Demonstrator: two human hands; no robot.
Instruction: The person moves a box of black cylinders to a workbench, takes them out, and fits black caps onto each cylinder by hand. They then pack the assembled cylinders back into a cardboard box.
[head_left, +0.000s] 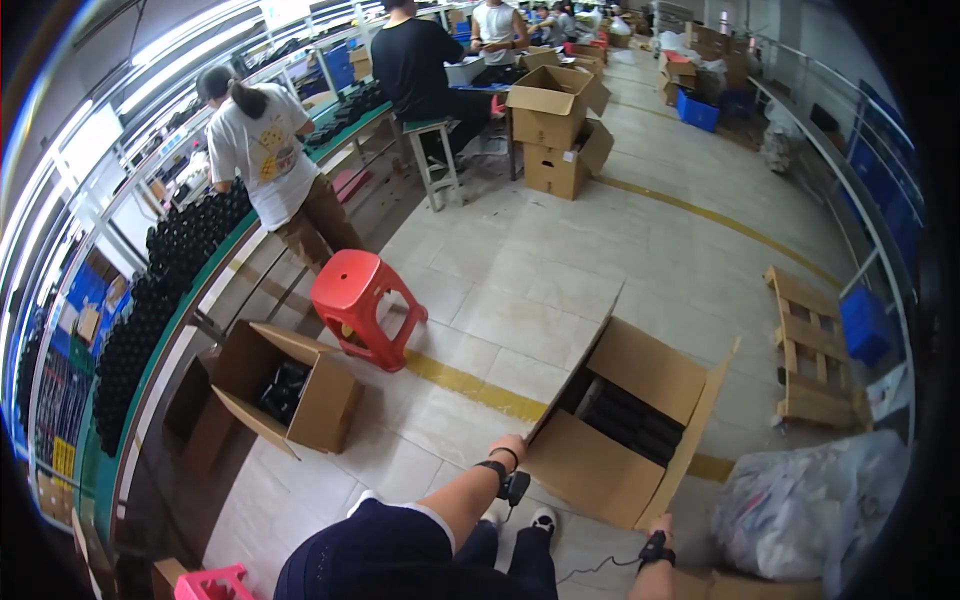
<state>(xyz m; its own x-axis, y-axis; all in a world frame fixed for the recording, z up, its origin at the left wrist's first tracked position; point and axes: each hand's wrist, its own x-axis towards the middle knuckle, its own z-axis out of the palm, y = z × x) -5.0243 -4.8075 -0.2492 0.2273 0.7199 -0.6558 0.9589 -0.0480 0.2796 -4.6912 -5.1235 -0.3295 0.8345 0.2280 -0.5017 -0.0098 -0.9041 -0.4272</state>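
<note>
Carton (590,470) w/ blk items (632,424) — L hand (510,447) at L edge, R hand (660,531) at R edge — both grips unclear.

We reach both arms forward, hands well apart. Our left forearm (466,508) slants up and rightward to the left hand (510,448); our right forearm (652,582) rises from the lower edge to the right hand (660,527), nearer us. Finger poses are unclear.

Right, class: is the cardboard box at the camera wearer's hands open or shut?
The cardboard box is open: its flaps are spread outward, and dark items show inside through the uncovered top.
</note>
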